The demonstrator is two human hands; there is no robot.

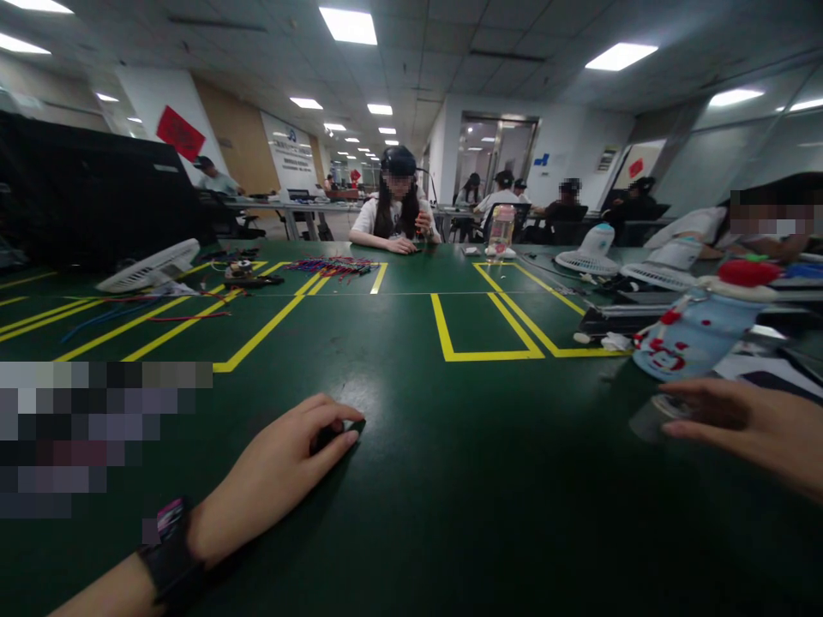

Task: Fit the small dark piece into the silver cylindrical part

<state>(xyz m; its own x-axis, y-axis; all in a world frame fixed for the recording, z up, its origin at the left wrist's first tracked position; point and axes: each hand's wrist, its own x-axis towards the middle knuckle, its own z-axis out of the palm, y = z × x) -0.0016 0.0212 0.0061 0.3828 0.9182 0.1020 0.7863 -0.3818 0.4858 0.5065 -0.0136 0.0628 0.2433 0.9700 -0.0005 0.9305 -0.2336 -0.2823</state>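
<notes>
One small dark object half-hidden under left hand.

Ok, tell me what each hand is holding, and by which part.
The left hand pinches a small dark object at its near end against the table. The right hand holds nothing.

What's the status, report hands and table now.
Left hand flat on green table, fingers over small dark object. Right hand open, by blue bottle. Nothing between hands.
</notes>
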